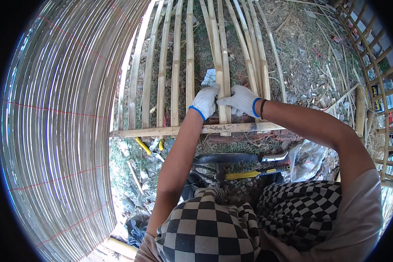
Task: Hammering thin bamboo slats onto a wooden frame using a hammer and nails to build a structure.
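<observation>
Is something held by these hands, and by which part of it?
The left hand and right hand are at a slat, near its end by the crossbar; whether they really grip it cannot be told.

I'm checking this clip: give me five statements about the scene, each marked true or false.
1. The left hand and right hand both wear white gloves. True.
2. The glove cuffs are red. False: the cuffs are blue.
3. Both hands touch pale slats. True.
4. The right hand grips a yellow-and-black tool. False: the tool lies apart from both hands.
5. A clear plastic bag lies to the tool's right. True.
</observation>
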Demonstrator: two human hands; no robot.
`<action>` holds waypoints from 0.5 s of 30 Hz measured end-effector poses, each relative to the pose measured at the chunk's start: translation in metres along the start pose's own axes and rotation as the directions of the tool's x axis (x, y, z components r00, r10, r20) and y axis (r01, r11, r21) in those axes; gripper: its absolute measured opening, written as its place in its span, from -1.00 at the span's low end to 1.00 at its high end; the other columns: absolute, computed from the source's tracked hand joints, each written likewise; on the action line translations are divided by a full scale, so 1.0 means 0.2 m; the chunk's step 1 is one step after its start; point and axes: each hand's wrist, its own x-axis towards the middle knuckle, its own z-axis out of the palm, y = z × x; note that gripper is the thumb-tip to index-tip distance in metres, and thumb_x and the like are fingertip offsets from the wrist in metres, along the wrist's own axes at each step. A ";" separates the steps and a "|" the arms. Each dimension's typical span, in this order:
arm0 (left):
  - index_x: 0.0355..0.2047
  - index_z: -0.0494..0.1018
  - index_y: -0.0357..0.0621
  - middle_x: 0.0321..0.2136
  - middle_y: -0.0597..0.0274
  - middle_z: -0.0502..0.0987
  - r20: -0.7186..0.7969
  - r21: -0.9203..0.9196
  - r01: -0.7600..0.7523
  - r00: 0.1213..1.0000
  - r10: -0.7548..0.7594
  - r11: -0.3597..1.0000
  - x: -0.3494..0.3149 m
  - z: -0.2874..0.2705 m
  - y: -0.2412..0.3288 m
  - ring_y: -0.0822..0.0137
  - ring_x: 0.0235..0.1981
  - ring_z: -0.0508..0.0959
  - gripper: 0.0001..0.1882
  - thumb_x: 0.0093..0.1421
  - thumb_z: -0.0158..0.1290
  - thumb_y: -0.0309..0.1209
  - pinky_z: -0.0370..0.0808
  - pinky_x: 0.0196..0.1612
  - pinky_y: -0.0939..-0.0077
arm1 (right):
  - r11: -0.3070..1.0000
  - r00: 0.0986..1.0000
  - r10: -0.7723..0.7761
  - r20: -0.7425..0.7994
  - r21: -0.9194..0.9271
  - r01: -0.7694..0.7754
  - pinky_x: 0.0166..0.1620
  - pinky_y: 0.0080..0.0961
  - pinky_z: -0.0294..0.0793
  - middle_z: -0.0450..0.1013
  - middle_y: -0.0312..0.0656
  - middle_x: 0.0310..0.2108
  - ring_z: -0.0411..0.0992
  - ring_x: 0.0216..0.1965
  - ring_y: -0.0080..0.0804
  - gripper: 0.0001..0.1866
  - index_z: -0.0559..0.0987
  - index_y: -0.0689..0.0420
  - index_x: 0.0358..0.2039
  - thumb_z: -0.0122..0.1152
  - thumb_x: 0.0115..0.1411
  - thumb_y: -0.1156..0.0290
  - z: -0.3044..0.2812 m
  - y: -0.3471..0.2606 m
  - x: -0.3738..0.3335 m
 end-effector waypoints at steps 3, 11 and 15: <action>0.19 0.44 -0.42 0.03 -0.12 0.63 0.000 -0.016 0.041 0.999 -0.041 0.999 -0.09 0.13 0.10 0.05 -0.02 0.70 -0.63 0.55 -0.01 -0.37 0.72 0.01 0.22 | 0.999 0.999 0.037 0.003 -0.018 -0.037 -0.41 -0.21 0.64 0.65 -0.06 -0.28 0.62 -0.43 -0.23 -0.37 0.62 0.27 0.01 0.58 0.14 0.02 0.00 -0.07 -0.05; 0.09 0.52 -0.43 -0.13 -0.03 0.67 -0.135 0.182 0.039 0.991 -0.014 0.983 -0.16 0.12 0.16 0.16 -0.13 0.72 -0.67 0.47 0.08 -0.40 0.69 -0.12 0.31 | 0.979 0.994 -0.102 -0.047 -0.180 0.092 -0.16 -0.34 0.66 0.72 -0.04 -0.28 0.69 -0.30 -0.18 -0.46 0.75 0.19 -0.09 0.51 0.08 0.01 0.02 -0.06 -0.01; -0.03 0.58 -0.40 -0.19 -0.14 0.72 -0.075 0.820 0.020 0.995 0.072 0.572 -0.26 0.26 0.27 -0.04 -0.08 0.72 -0.64 0.31 0.15 -0.33 0.61 0.04 0.12 | 0.958 0.981 -0.082 -0.174 -0.285 0.030 -0.12 -0.25 0.68 0.70 0.10 -0.33 0.71 -0.27 -0.09 -0.46 0.75 0.36 -0.24 0.49 0.05 0.05 -0.05 0.05 -0.02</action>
